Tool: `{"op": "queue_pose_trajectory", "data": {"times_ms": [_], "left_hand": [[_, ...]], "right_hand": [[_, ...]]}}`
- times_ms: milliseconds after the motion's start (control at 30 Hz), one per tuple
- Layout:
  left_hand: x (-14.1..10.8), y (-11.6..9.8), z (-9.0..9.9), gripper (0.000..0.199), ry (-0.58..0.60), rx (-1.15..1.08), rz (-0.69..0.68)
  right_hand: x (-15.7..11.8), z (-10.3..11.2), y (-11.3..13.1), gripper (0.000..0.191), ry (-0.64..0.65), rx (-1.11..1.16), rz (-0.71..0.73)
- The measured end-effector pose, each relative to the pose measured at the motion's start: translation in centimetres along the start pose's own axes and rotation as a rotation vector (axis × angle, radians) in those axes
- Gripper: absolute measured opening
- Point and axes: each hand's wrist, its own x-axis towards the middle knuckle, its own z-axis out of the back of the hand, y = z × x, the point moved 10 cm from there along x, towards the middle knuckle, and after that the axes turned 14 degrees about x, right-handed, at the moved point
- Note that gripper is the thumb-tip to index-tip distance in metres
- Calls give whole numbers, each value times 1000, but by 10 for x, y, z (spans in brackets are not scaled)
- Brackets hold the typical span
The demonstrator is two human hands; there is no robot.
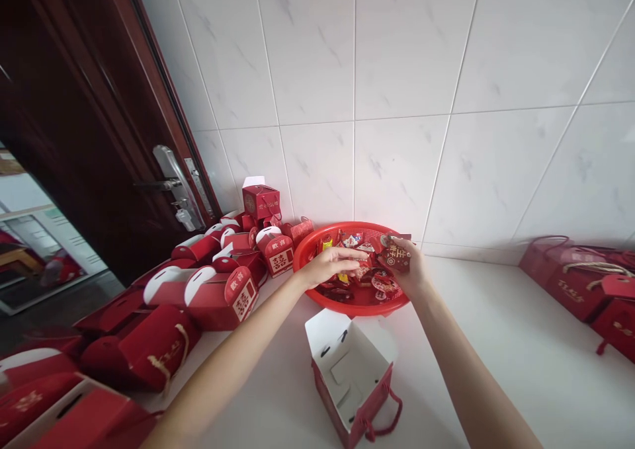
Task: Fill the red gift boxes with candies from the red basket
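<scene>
A red plastic basket [358, 309] stands against the tiled wall, with wrapped sweets [364, 264] in it. My left hand [331, 266] reaches over its left side, fingers stretched out and apart above the sweets. At the basket's right side my right hand [414, 264] grips a dark red packet [395, 254] with gold print. Nearer to me, below the basket, an open red box [347, 376] with a white inside and a red cord handle has nothing in it.
Many red boxes [218, 297] cover the left of the white table [476, 317], running back to the wall. Red boxes with cord handles [580, 284] lie at the far right. A dark door [99, 92] stands at the left.
</scene>
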Motion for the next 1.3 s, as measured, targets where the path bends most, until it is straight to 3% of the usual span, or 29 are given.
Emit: {"op": "queue_pose_trajectory", "data": {"times_ms": [267, 600, 767, 900, 1000, 1167, 1300], "left_hand": [[-10, -5, 15, 43, -135, 58, -66], [-11, -1, 21, 40, -204, 120, -65], [-17, -1, 23, 38, -239, 107, -39], [-30, -8, 8, 32, -124, 4, 3], [-46, -27, -8, 26, 2, -3, -17], [-74, -70, -24, 22, 152, 232, -128], [-90, -78, -37, 22, 281, 500, -117]], "right_hand": [[-2, -2, 0, 10, 46, -25, -6], [-2, 2, 0, 6, -25, -35, -16], [-1, 1, 0, 7, -1, -50, -13], [-5, -7, 1, 10, 81, -81, 4], [-12, -15, 4, 16, 147, -89, 39], [-31, -22, 10, 22, 192, -130, 42], [-56, -33, 21, 26, 242, -187, 61]]}}
